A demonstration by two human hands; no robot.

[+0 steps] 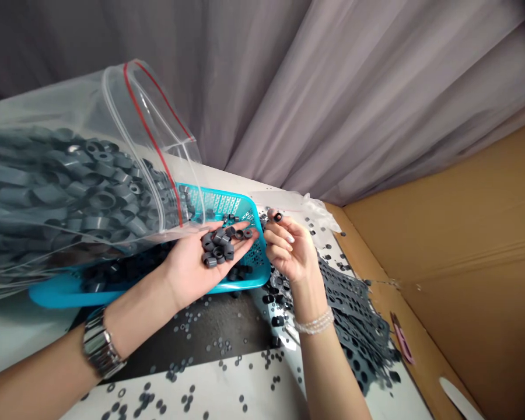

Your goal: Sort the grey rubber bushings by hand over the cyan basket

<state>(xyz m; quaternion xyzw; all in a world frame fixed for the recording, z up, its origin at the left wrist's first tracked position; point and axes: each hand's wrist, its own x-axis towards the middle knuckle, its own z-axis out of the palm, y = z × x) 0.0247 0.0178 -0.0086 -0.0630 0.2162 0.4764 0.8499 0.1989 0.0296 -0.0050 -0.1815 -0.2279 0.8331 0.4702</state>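
Observation:
My left hand [201, 265] lies palm up over a blue plastic basket [245, 280], cupping a small pile of dark grey rubber rings [221, 245]. My right hand [289, 248] is just to its right, fingers curled, pinching one grey ring [278, 217] at the fingertips. A large clear zip bag [83, 175] with a red seal line, full of the same grey rings, lies on its side at the left with its mouth over the basket. More rings sit inside the basket.
Punched grey rubber sheets [359, 326] lie right of my right hand. Small grey discs are scattered over the white table [227, 391]. A cardboard wall [464, 262] stands at the right, a grey curtain [332, 87] behind. A pink tool [401, 337] lies by the cardboard.

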